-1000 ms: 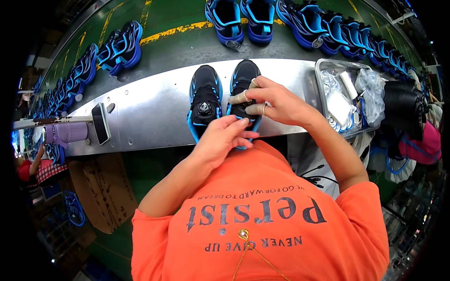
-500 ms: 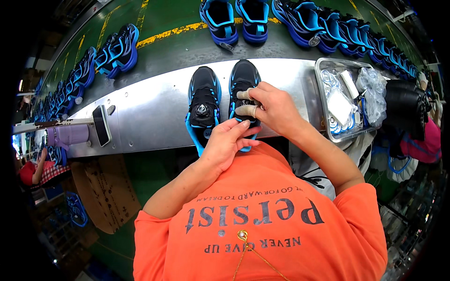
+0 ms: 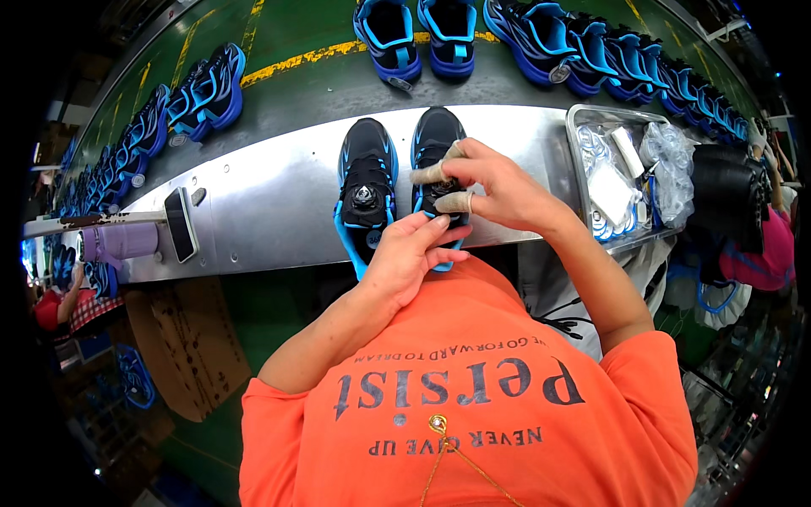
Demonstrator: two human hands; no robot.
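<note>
In the head view, a worker in an orange short-sleeved T-shirt [image 3: 465, 317] is leaning both hands over a black running shoe with bright-blue edging [image 3: 438, 127], the right one of a pair on a brushed-metal surface [image 3: 270, 194]. The shoe is lying directly beneath the right hand [image 3: 511, 194], whose beige-sleeved fingers [image 3: 429, 175] are coming across it from the right, over the lacing. They are standing apart and bent about a small dark round dial [image 3: 444, 188], partly hidden; whether they are gripping it cannot be told. The right hand is lying nearer the dial and toe, while the bare left hand [image 3: 404, 258] is covering the opening at the heel end. Its thumb and bent forefinger are nearly meeting at the collar; what they are pinching, if anything, is not showing.

The shoe is sitting sole down, its toe pointing straight away from the worker and its heel facing the orange shirt. Its long axis is running nearly square across the surface, with both forearms slanting in toward it. Just to the left, the matching black-and-blue shoe [image 3: 367, 156] is lying almost parallel, toe likewise pointing away, its clear-topped round dial [image 3: 364, 197] showing uncovered.
</note>
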